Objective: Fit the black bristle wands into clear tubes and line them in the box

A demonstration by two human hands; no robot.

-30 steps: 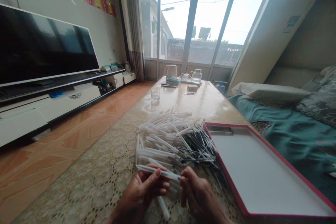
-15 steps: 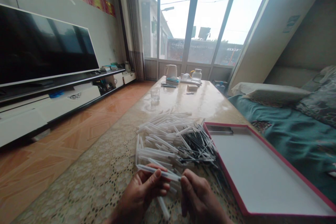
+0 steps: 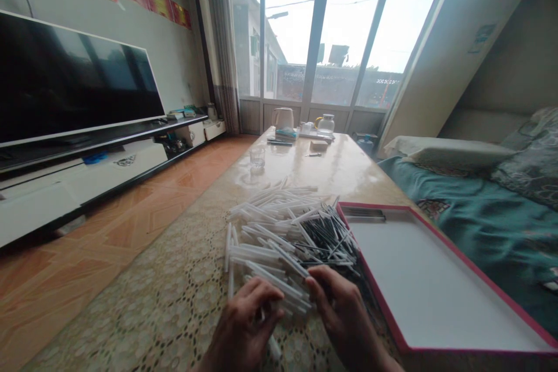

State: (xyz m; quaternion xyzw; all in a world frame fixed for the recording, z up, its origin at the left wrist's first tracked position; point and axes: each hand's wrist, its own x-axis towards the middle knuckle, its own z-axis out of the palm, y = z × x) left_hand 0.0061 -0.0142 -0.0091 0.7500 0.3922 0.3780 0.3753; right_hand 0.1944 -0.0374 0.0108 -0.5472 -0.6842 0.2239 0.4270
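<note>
Left hand (image 3: 248, 315) turned over, right hand (image 3: 342, 305) pinching tube (image 3: 291, 259)

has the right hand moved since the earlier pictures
Yes. Judged against the left edge of the tray, the right hand has moved slightly forward and to the right, closer to that edge.

Loose heap of white tubes (image 3: 258, 252) beside thin dark rods (image 3: 323, 235)

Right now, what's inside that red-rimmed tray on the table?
Inside the red-rimmed tray, a few dark-cored sticks, probably pens, lie along the far wall near its left corner, and the white bottom shows. The patch beneath those sticks is covered.
</note>
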